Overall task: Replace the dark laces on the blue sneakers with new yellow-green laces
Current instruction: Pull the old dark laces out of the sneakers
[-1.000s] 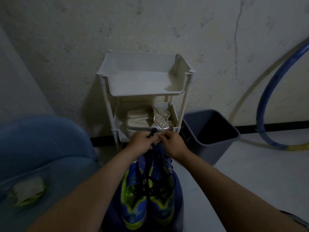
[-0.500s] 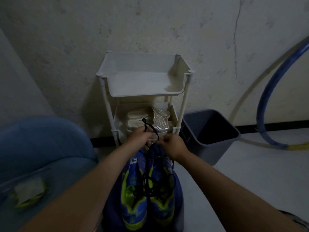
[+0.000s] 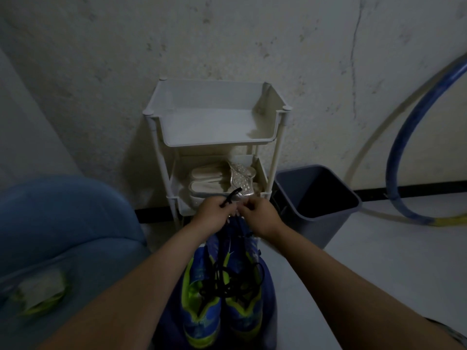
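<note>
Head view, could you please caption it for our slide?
Left hand and right hand pinch a dark lace at the blue sneakers.

Dim room: white shelf rack [image 3: 214,127] against a cracked wall [image 3: 278,41], grey bin [image 3: 316,198] beside.

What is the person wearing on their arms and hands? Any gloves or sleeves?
No gloves and no sleeves show. The left hand and right hand are bare. The left forearm and right forearm are bare too, right to the picture's edge. No watch, ring or bracelet shows. The light is dim, so small marks could be missed.
</note>
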`<state>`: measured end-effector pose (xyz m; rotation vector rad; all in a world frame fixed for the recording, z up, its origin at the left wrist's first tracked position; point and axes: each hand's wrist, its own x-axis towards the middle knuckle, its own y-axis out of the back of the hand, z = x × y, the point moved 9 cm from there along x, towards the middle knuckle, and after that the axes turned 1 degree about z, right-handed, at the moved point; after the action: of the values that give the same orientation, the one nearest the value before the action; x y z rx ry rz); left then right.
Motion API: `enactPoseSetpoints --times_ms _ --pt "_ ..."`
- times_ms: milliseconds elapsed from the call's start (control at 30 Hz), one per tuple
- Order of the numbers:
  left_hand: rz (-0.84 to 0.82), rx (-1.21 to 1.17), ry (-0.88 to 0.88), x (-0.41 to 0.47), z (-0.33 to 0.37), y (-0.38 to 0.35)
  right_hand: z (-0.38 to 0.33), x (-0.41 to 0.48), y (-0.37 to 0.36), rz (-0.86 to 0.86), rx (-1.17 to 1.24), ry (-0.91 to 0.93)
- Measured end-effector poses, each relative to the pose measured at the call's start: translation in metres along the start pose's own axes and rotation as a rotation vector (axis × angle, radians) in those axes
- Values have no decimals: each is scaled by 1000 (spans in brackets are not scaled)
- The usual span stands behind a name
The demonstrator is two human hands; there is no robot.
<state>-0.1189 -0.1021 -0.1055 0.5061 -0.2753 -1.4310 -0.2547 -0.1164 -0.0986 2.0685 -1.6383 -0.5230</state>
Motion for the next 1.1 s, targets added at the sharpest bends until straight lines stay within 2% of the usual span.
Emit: enactPoseSetpoints --times_ms 100,167,267,367,500,667,1100 --pt "120 -180 -10 0 11 17 11 -4 -10 -130 -181 -42" --pt "123 -229 -31 -1 14 21 18 -6 -21 -234 -298 -54" --pt "86 -272 -30 -5 16 17 28 -5 -27 -276 -339 -91" --pt "16 -244 28 -3 12 11 29 -4 -24 -237 -287 -96" --pt "-122 -140 181 -2 -7 -4 12 -1 -8 -80 -80 -22" --pt "-262 31 150 -10 -13 -19 11 -3 -10 -88 -20 0" --pt "-215 89 197 -9 -25 -16 11 -5 -7 -32 11 -46"
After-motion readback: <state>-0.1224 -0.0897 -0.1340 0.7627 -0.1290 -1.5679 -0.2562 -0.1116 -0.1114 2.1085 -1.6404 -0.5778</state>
